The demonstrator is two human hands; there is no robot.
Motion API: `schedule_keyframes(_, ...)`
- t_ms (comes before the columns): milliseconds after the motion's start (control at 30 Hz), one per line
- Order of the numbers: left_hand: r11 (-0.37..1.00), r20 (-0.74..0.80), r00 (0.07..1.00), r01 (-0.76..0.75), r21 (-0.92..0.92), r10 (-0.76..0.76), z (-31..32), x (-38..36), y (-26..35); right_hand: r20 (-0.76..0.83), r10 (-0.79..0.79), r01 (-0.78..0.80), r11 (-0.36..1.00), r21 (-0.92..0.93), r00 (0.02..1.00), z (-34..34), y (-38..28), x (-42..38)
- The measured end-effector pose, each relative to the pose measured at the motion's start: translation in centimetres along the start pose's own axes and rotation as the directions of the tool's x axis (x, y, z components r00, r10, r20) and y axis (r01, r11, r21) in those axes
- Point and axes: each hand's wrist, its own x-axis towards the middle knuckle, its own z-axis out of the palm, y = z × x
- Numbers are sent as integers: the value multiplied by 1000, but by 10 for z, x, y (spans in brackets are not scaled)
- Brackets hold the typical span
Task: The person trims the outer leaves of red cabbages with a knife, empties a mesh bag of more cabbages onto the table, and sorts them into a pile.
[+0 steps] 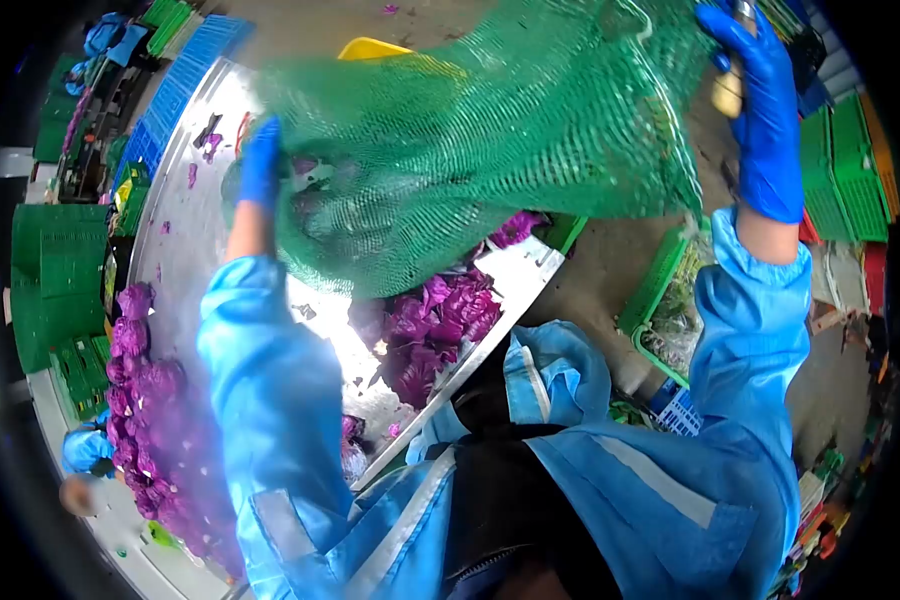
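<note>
A green mesh bag is stretched wide between my two blue-gloved hands, above the metal table. My left hand, a little blurred, is closed on the bag's left side. At the upper right my right hand is wrapped round a knife with a pale handle; a bit of its metal shows at the frame's top. The bag's right edge comes up to the fingers of this hand. Under the mesh, purple cabbage leaves lie heaped at the near edge of the table.
The metal table carries a long pile of purple cabbages on its left. A green crate with bagged greens stands on the floor at right, with stacked green crates beyond. Another person's blue sleeve shows at far left.
</note>
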Motion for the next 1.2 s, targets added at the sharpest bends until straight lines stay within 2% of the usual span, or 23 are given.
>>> schedule_keyframes(33,991,-73,989,133,7,-132,35,-13,9,-11,-11,11,1000,-8,1000,2,-6,-1)
schedule_keyframes(100,986,-9,995,97,-135,-99,63,-28,3,-35,-10,9,999,-32,999,10,-14,-10)
schedule_keyframes(133,960,154,964,-238,147,216,63,-15,-10,-35,-18,18,1000,-3,999,10,-10,-10)
schedule_keyframes(167,748,387,810,-569,342,440,63,1,-22,4,-15,15,1000,-12,1000,-9,7,-1)
schedule_keyframes(200,835,338,825,-525,166,452,81,-1,-19,43,-10,11,1000,-21,999,-44,36,17)
schedule_keyframes(233,741,454,755,-620,259,473,95,-10,-1,82,-4,7,999,-32,997,-61,51,26)
schedule_keyframes(267,624,567,676,-709,328,470,110,-22,26,49,-52,54,998,-35,997,-56,47,25)
schedule_keyframes(333,188,479,298,-946,264,826,148,-42,66,67,48,-52,997,59,997,-69,46,25)
schedule_keyframes(367,333,438,375,-927,172,817,167,-41,69,84,98,-106,988,108,992,-71,46,27)
schedule_keyframes(433,483,354,488,-869,107,798,171,-58,97,74,155,-167,960,223,985,-66,42,30)
schedule_keyframes(500,533,265,557,-830,162,787,165,-106,156,99,127,-154,925,349,987,-69,42,23)
schedule_keyframes(533,112,280,307,-830,546,910,149,-92,169,135,67,-119,899,421,989,-70,44,18)
schedule_keyframes(567,167,225,313,-850,499,923,132,-92,180,170,8,-92,865,493,985,-72,47,12)
schedule_keyframes(600,254,179,354,-871,421,918,114,-95,189,109,-98,31,867,497,989,-23,19,-6)
schedule_keyframes(667,305,113,372,-871,384,921,71,-96,205,-82,-102,128,879,460,991,6,2,-16)
schedule_keyframes(733,271,109,349,-858,435,931,31,-98,216,-301,-53,177,899,401,952,44,-24,-29)
schedule_keyframes(833,231,148,354,-822,521,923,-9,-97,221,-24,-42,48,791,610,999,18,-21,-24)
schedule_keyframes(900,241,167,390,-797,553,906,-26,-91,213,-34,-130,126,810,573,991,34,-25,-28)
schedule_keyframes(1033,259,148,385,-814,520,911,-50,-108,215,28,-163,136,896,423,986,19,-16,-12)
schedule_keyframes(1100,297,134,402,-827,477,906,-83,-93,201,60,-129,99,930,354,990,19,-17,-11)
schedule_keyframes(1133,556,-3,560,-822,122,828,-89,-90,189,17,-97,86,940,331,995,29,-20,-13)
schedule_keyframes(1167,636,-139,691,-713,-295,710,-93,-89,178,10,-82,76,958,277,997,31,-20,-13)
schedule_keyframes(1200,680,-196,686,-726,-105,701,-93,-86,167,3,-67,64,973,222,998,33,-19,-14)
